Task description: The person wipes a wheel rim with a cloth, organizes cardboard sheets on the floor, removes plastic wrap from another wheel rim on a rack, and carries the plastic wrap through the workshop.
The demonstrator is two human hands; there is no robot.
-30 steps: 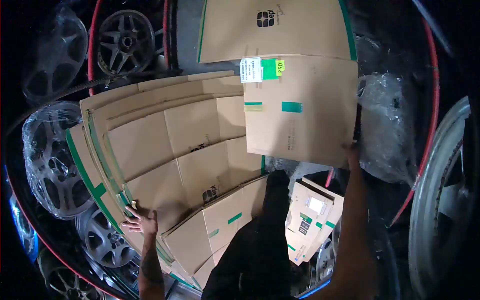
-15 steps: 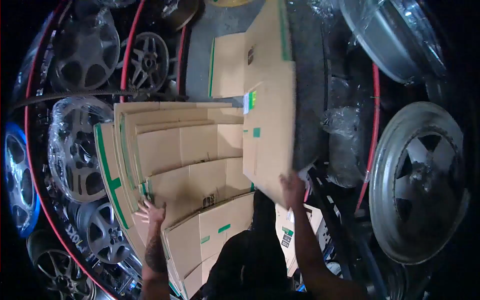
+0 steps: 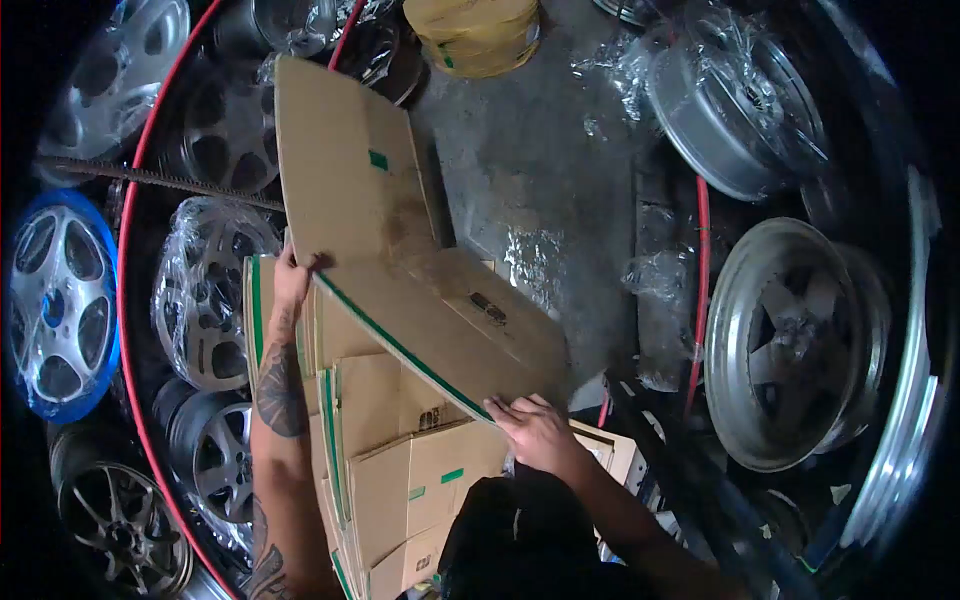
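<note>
A large folded cardboard sheet with green tape along its near edge stands tilted over a stack of flattened cardboard boxes. My left hand grips the sheet's edge at the left, its fingers partly behind the board. At the sheet's lower right corner, my right hand is closed on the taped edge, thumb and fingers pinching it. The stack lies between my arms, partly hidden by the sheet and by my dark clothing.
Wheel rims, some in plastic wrap, line the left side behind a red bar. More rims stand at the right by another red bar. A yellow-wrapped round stack sits on the grey floor ahead.
The cardboard sheet has swung from the right over to the left and tilted up. My left hand has left the stack and taken hold of it; my right hand has shifted along its edge.
</note>
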